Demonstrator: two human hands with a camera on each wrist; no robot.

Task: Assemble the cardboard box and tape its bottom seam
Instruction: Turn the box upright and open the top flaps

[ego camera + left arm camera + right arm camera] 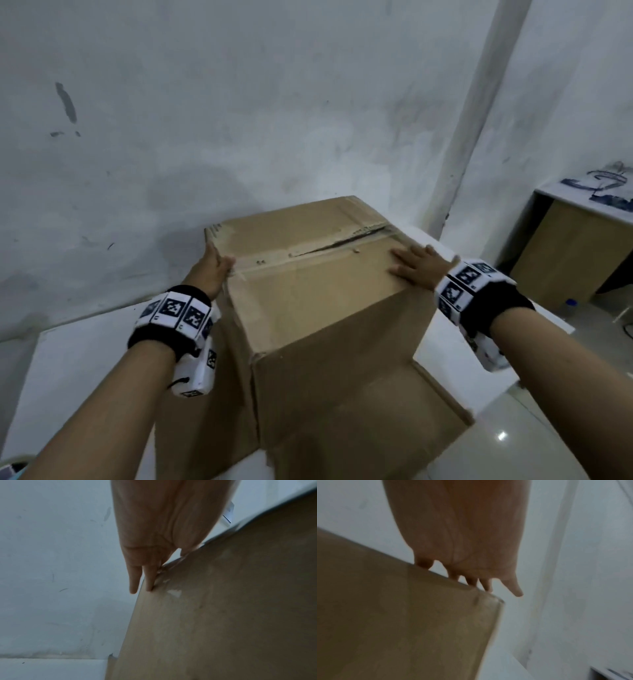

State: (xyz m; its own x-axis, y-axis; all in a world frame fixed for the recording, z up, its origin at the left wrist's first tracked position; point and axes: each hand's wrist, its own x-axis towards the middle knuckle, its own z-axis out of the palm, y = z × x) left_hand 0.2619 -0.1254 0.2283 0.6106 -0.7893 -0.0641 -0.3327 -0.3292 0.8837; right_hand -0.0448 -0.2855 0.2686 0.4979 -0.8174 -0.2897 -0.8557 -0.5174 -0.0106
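Box [318,308] upright on white table [78,359], both hands on top

Seam [308,255] running across the 2 closed top flaps, partly gaping near the far right. Left hand [214,270] flat against the left edge, thumb hooked over the top, fingers straight. Right hand [416,267] pressed palm-down on the right corner, fingers spread, gripping nothing.

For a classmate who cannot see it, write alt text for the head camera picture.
Two bare hands steady a tall cardboard box standing on a white table: the left hand against its upper left edge, the right hand flat on top. The top seam gapes, partly torn; a stained white wall is behind.
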